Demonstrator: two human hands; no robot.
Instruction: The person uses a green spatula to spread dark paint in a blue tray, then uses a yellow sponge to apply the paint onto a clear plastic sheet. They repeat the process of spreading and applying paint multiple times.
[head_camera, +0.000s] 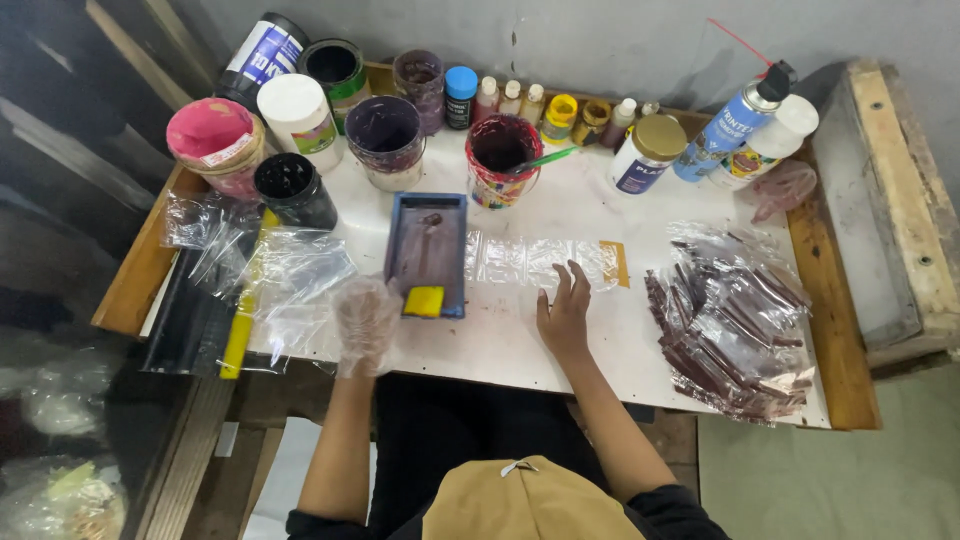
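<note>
My left hand (364, 322), covered by a clear plastic glove, grips a small yellow foam roller (424, 301). The roller rests at the near end of a blue paint tray (428, 252) smeared with dark purple paint. My right hand (563, 312) is bare and lies flat with fingers spread on the white tabletop (520, 340). Its fingertips touch the near edge of a clear plastic strip (535, 260) lying flat to the right of the tray.
Several open and lidded paint pots (385, 138) and small bottles (512, 98) line the back. A red-rimmed pot (502, 158) holds a green stick. A spray can (735, 120) stands back right. Purple-stained bags (735, 320) are piled right, clear bags (265, 270) left.
</note>
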